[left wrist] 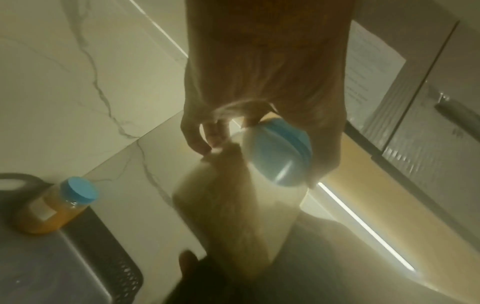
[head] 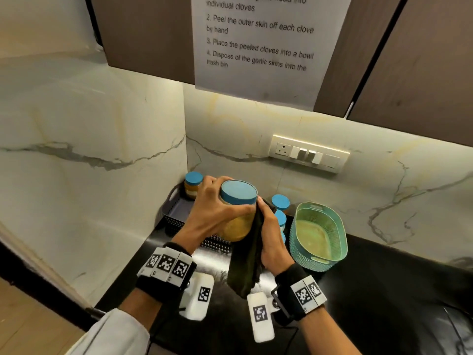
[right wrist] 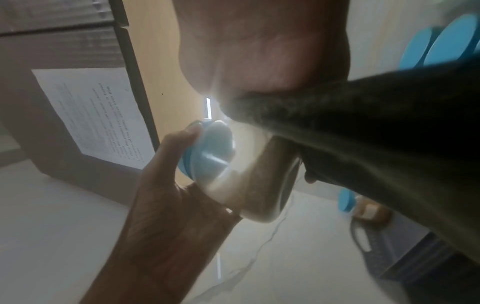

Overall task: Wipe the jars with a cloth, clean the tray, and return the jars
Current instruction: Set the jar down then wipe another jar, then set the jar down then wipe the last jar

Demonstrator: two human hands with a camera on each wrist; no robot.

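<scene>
My left hand (head: 217, 201) grips a big blue-lidded jar (head: 238, 208) of yellow contents, held up above the dark perforated tray (head: 176, 213). My right hand (head: 268, 231) holds a dark cloth (head: 248, 262) pressed against the jar's right side, its loose end hanging down. In the left wrist view the held jar (left wrist: 259, 174) fills the middle under my fingers. In the right wrist view the cloth (right wrist: 376, 144) covers the jar (right wrist: 246, 174). One small blue-lidded jar (head: 192, 185) stands in the tray's far corner. A few more blue-lidded jars (head: 280, 203) stand on the counter right of the tray.
A teal plastic basket (head: 320, 234) sits on the black counter (head: 384, 290) just right of the jars. Marble walls close in the corner at left and behind. A switch plate (head: 309, 153) is on the back wall, and cabinets with a paper sheet (head: 258, 42) hang overhead.
</scene>
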